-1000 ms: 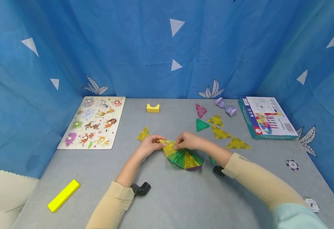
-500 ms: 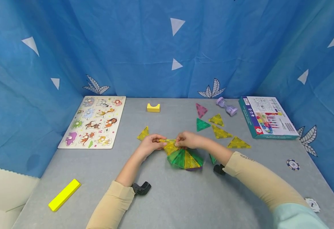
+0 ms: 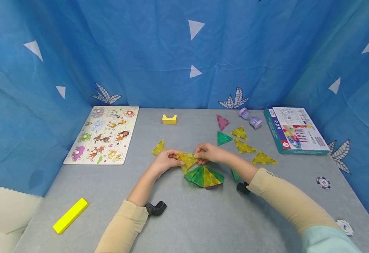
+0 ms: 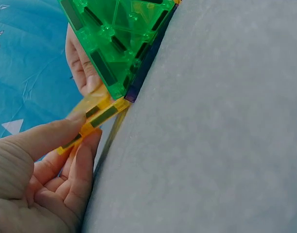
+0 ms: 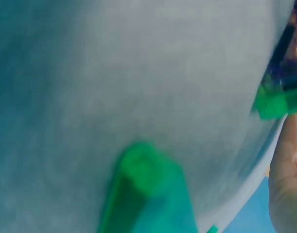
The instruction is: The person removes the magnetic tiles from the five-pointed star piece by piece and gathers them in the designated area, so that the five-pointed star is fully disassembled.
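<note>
My left hand (image 3: 166,160) pinches the left end of yellow triangular magnetic tiles (image 3: 186,159) between thumb and fingers; in the left wrist view their yellow edges (image 4: 103,116) overlap. On their right corner, my right hand (image 3: 210,153) pinches with its fingertips. Just below and to the right sits a low pointed build of magnetic tiles (image 3: 198,176), green and yellow with a purple edge at its base. The left wrist view shows its green side (image 4: 120,43) close up, the yellow tiles near its lower corner. In the right wrist view, my right hand (image 5: 287,179) shows only partly.
Loose tiles lie around: a yellow triangle (image 3: 158,147), a pink one (image 3: 222,122), a green one (image 3: 223,138) and several yellow ones. Further out are an animal puzzle board (image 3: 103,137), a boxed set (image 3: 295,130), a purple sand timer (image 3: 250,118) and yellow blocks (image 3: 71,215).
The yellow tiles have tilted and shifted up, away from the top of the green build, which now shows more fully. My right hand has moved slightly away from me.
</note>
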The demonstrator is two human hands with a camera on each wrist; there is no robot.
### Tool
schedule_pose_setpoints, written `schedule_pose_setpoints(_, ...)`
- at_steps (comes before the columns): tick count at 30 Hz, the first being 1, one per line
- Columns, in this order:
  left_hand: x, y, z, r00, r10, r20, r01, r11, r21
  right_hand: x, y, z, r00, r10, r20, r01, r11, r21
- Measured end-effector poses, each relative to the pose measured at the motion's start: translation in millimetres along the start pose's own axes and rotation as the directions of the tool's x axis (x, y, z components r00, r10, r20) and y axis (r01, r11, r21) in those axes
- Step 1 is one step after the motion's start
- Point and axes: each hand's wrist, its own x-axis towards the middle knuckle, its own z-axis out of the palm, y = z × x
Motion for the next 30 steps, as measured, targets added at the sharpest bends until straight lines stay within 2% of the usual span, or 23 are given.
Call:
schedule_pose_setpoints(4, -0.5, 3.4, 1.9, 1.0, 0.003, -0.009, -0.003, 1.0, 0.021, -7, 0, -13, 0.997, -0.003, -0.073, 0.01, 0.996, 0.093)
schedule_pose_setpoints(7, -2.2, 6.1, 2.6, 1.0, -0.003, 0.0, 0.003, 1.0, 0.019, -15, -1, -22, 0.995, -0.004, -0.103, 0.016, 0.993, 0.119)
schedule_pose_setpoints(11, -7.6, 10.6, -5.9, 1.0, -0.01, 0.009, 0.009, 1.0, 0.017, -18, 2, -31, 0.99, 0.003, -0.143, 0.018, 0.989, 0.144)
schedule_pose_setpoints(13, -11.4, 14.0, -15.2, 0.999, -0.007, 0.032, 0.006, 1.0, 0.028, -17, 4, -36, 0.982, 0.033, -0.184, -0.002, 0.986, 0.168)
schedule_pose_setpoints(16, -19.6, 18.9, -35.7, 0.993, 0.001, 0.121, -0.012, 0.996, 0.09, -12, 6, -44, 0.96, 0.107, -0.258, -0.056, 0.979, 0.197)
schedule_pose_setpoints(20, -35.6, 22.4, -68.7, 0.968, -0.047, 0.247, -0.015, 0.97, 0.242, 0, 7, -54, 0.93, 0.173, -0.325, -0.102, 0.969, 0.223)
schedule_pose_setpoints(22, -42.7, 22.6, -82.8, 0.955, -0.089, 0.282, -0.003, 0.951, 0.309, 7, 7, -58, 0.919, 0.199, -0.342, -0.118, 0.963, 0.243)
schedule_pose_setpoints(25, -49.4, 22.7, -96.5, 0.946, -0.127, 0.298, 0.011, 0.931, 0.364, 17, 7, -64, 0.892, 0.247, -0.377, -0.139, 0.946, 0.292)
schedule_pose_setpoints(28, -50.8, 21.9, -100.6, 0.953, -0.134, 0.273, 0.013, 0.915, 0.403, 25, 6, -70, 0.869, 0.278, -0.41, -0.138, 0.931, 0.339)
schedule_pose_setpoints(30, -50.3, 21.4, -99.7, 0.958, -0.12, 0.261, -0.008, 0.898, 0.441, 30, 5, -71, 0.861, 0.286, -0.42, -0.131, 0.924, 0.36)
